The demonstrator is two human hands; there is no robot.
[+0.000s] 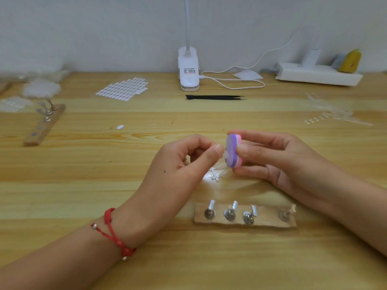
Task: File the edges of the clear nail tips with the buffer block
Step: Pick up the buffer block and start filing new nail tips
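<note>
My right hand [278, 160] grips a small purple, white and pink buffer block [233, 150] upright between thumb and fingers above the middle of the table. My left hand [180, 164] pinches a clear nail tip [224, 156] between thumb and forefinger, and the tip touches the block's purple face. Most of the tip is hidden by my fingertips. Below the hands, a few clear plastic pieces [215, 174] lie on the wood.
A wooden strip [245, 215] with metal nail stands lies near the front; another strip [43, 125] is at the left. A sheet of adhesive tabs [123, 87], black tweezers [215, 97], a clip lamp [188, 68], its cable and a white power strip [318, 75] lie further back.
</note>
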